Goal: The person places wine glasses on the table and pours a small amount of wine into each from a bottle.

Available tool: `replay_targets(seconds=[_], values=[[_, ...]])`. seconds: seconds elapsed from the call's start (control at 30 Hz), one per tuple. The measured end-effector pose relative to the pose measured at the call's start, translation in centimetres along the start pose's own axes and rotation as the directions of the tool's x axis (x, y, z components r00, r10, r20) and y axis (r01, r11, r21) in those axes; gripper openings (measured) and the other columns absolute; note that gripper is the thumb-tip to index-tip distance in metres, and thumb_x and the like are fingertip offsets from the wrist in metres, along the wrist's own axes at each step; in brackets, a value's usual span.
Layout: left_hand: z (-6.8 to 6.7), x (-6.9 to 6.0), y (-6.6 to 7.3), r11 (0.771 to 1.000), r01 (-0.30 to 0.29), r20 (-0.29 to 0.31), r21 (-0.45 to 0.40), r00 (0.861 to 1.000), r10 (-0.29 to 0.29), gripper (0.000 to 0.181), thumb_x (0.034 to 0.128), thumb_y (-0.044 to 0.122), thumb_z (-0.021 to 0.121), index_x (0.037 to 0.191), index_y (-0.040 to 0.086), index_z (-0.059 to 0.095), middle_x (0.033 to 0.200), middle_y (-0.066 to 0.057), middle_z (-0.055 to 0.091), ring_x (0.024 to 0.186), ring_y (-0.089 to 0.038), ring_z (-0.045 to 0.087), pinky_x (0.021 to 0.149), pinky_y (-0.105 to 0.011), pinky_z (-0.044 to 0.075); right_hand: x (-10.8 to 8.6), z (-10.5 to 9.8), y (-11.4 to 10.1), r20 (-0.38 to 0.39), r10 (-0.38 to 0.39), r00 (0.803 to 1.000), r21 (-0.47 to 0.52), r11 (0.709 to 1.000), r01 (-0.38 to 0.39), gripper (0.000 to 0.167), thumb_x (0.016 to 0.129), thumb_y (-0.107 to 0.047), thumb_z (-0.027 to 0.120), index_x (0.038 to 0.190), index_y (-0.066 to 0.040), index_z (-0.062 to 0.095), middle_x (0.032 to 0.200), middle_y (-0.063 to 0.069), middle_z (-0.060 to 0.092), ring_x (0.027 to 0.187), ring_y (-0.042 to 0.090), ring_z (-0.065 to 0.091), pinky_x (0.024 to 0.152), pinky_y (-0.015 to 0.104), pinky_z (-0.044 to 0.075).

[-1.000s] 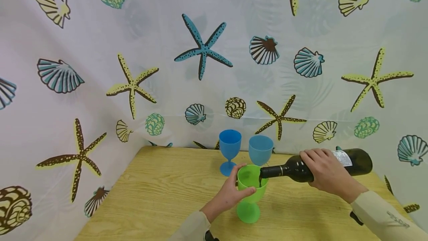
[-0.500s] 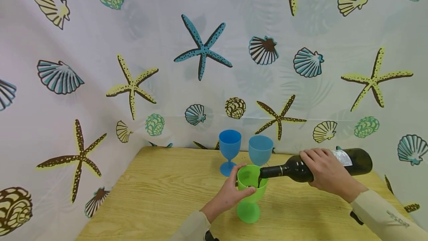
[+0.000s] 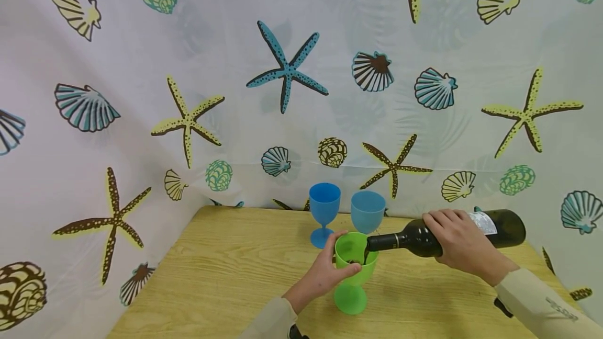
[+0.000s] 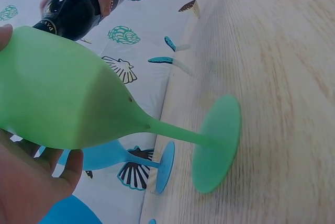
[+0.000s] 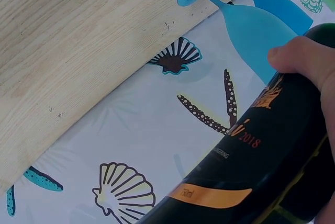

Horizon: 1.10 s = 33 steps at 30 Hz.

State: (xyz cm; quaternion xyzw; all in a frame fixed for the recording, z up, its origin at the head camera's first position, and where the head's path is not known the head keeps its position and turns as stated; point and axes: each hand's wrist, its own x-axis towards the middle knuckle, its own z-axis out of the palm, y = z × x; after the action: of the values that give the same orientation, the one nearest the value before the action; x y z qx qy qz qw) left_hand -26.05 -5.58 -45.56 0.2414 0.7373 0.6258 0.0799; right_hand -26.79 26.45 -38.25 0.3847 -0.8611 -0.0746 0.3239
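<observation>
A green goblet (image 3: 357,275) stands upright on the table, its bowl held around the side by my left hand (image 3: 322,272). My right hand (image 3: 464,245) grips a dark bottle (image 3: 421,238) that lies almost level, its mouth over the goblet's right rim. Dark liquid runs from the mouth into the bowl, and some shows at the bottom. In the left wrist view the green goblet's (image 4: 57,88) foot rests flat on the wood. The right wrist view shows my right hand (image 5: 309,62) wrapped round the bottle (image 5: 235,156) near its printed label.
Behind the green goblet stand a darker blue goblet (image 3: 324,203) and, to its right, a lighter blue goblet (image 3: 368,211). The wooden table (image 3: 226,260) meets a white curtain (image 3: 301,135) printed with shells and starfish at its back and sides.
A little more dark liquid shows inside the green goblet than a second ago. Both hands, the goblet and the bottle have kept their places.
</observation>
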Motion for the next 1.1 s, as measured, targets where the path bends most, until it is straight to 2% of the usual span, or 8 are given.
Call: replay_targets(seconds=[0.23, 0.57, 0.8, 1.1], values=[[-0.02, 0.11, -0.26, 1.000, -0.010, 0.003, 0.012, 1.000, 0.010, 0.078, 0.0895, 0.031, 0.066, 0.147, 0.011, 0.019, 0.131, -0.010, 0.046, 0.118, -0.027, 0.049, 0.094, -0.045, 0.040, 0.02, 0.05, 0.01, -0.001, 0.002, 1.000, -0.002, 1.000, -0.002, 0.092, 0.038, -0.033, 0.095, 0.114, 0.002, 0.056, 0.103, 0.017, 0.060, 0.090, 0.036, 0.058, 0.075, 0.052, 0.048], [-0.05, -0.02, 0.08, 1.000, 0.002, 0.004, 0.005, 1.000, -0.002, 0.073, 0.0911, 0.029, 0.064, 0.147, 0.012, 0.020, 0.130, -0.010, 0.046, 0.118, -0.026, 0.048, 0.095, -0.045, 0.039, 0.10, -0.04, 0.02, 0.003, 0.005, 1.000, 0.008, 1.000, -0.005, 0.089, 0.040, -0.031, 0.095, 0.113, 0.001, 0.056, 0.103, 0.017, 0.060, 0.090, 0.036, 0.058, 0.075, 0.053, 0.048], [-0.11, 0.00, 0.41, 1.000, 0.013, 0.018, -0.016, 1.000, -0.013, 0.076, 0.0901, 0.029, 0.065, 0.146, 0.006, 0.020, 0.131, -0.016, 0.045, 0.119, -0.032, 0.047, 0.096, -0.048, 0.037, 0.01, -0.08, 0.01, 0.017, 0.012, 1.000, 0.007, 1.000, -0.012, 0.088, 0.041, -0.031, 0.094, 0.114, 0.002, 0.057, 0.104, 0.017, 0.060, 0.091, 0.035, 0.058, 0.076, 0.052, 0.048], [-0.01, -0.25, 0.51, 1.000, -0.006, 0.006, -0.007, 1.000, 0.006, 0.073, 0.0905, 0.030, 0.065, 0.146, 0.010, 0.021, 0.129, -0.010, 0.046, 0.117, -0.025, 0.049, 0.094, -0.044, 0.039, 0.07, -0.16, 0.00, 0.025, 0.009, 1.000, -0.004, 1.000, -0.009, 0.089, 0.041, -0.032, 0.094, 0.114, 0.001, 0.056, 0.104, 0.017, 0.060, 0.091, 0.035, 0.058, 0.076, 0.053, 0.048]])
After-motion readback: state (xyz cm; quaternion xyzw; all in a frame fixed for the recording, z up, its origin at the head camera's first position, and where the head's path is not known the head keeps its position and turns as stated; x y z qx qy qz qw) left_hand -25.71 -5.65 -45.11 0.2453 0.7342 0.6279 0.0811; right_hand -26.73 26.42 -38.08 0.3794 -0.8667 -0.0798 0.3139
